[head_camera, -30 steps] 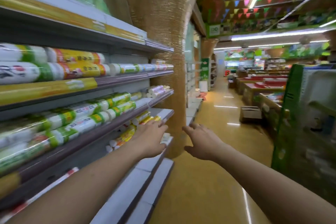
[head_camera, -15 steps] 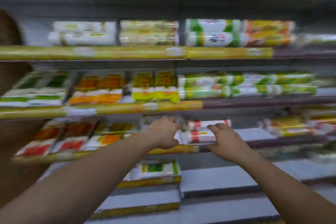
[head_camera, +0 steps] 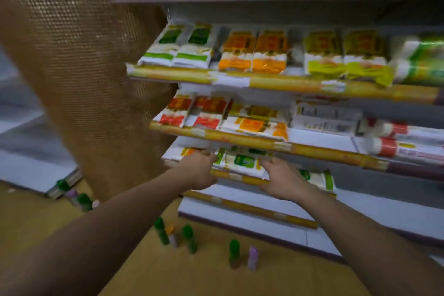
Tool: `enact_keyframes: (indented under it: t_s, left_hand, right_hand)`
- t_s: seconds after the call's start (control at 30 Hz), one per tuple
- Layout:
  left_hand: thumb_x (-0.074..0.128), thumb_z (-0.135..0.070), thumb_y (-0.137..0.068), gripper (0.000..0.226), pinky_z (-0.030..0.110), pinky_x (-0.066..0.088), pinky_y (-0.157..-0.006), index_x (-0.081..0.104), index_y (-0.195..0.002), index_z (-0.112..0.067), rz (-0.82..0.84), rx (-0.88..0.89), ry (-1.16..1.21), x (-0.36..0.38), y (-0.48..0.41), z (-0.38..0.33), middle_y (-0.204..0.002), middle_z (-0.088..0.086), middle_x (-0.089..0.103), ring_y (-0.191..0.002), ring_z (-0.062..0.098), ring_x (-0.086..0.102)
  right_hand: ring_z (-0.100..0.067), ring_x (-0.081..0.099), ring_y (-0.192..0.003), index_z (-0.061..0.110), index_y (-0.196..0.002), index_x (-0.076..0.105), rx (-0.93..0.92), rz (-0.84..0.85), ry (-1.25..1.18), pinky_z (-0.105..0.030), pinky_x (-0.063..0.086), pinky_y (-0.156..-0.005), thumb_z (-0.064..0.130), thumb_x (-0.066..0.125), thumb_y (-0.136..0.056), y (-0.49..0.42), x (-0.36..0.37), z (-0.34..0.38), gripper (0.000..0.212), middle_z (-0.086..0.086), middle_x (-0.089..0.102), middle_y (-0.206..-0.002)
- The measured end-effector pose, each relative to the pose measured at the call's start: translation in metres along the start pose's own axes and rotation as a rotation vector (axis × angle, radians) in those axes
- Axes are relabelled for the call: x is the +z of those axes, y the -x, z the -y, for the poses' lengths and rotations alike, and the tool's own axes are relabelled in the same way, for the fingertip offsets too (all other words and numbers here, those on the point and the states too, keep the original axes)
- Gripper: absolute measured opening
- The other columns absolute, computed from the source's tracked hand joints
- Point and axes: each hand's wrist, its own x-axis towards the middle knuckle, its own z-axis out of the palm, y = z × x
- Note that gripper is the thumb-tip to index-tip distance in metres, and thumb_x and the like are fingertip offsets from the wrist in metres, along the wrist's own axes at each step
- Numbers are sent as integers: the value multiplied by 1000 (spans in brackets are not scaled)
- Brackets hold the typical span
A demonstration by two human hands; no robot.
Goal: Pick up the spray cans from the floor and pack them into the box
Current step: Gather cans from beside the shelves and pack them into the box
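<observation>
Left hand (head_camera: 199,170) and right hand (head_camera: 283,178) reach out, loose and empty, perhaps touching the shelf (head_camera: 264,214); spray cans (head_camera: 234,251) stand on the floor (head_camera: 204,274) below it.

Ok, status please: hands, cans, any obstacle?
Left hand and right hand open, empty. Spray cans stand on floor, untouched. No box in view.

Floor (head_camera: 216,279) smooth, semi-glossy; pillar (head_camera: 79,67) coarse woven mesh (golden sheen); packets (head_camera: 252,53) glossy plastic.
</observation>
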Motion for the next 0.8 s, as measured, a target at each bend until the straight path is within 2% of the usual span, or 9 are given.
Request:
enact_keyframes:
  t_s: [0.2,0.33,0.53,0.7,0.8]
  left_hand:
    - [63,-48,-92,77,49,43,-107,29,-155,-21,63,-8,105,101,-18,75,-159,12,30,-141,34,35]
    - [63,-51,-91,80,48,42,-108,28,-156,-21,212,-4,161,161,-40,86,-159,11,30,-141,34,35]
    - [64,-51,-90,77,40,45,-105,33,-154,-22,343,-71,300,252,-79,71,-158,8,34,-137,30,44]
    - [72,-44,-88,72,35,42,-105,43,-148,-16,342,-179,457,340,-117,51,-150,9,47,-133,28,48]
    - [78,-41,-83,73,35,43,-103,47,-145,-16,320,-255,573,400,-142,36,-146,11,52,-129,29,51]
  right_hand:
    - [-33,44,-133,21,-153,34,91,160,-70,-42,47,-100,47,65,-92,-26,99,41,73,-11,40,-148]
    - [-31,46,-132,22,-151,39,182,287,-110,-43,46,-101,43,66,-91,-25,151,37,69,-7,44,-143]
    - [-27,47,-132,28,-142,50,320,440,-208,-39,44,-106,45,65,-90,-42,226,-14,57,-5,47,-144]
    - [-28,47,-133,22,-151,40,460,499,-332,-33,43,-104,45,69,-90,-69,317,-71,72,-10,46,-147]
    - [-28,48,-131,18,-150,41,506,502,-389,-33,42,-101,44,71,-90,-80,380,-102,72,-11,48,-146]
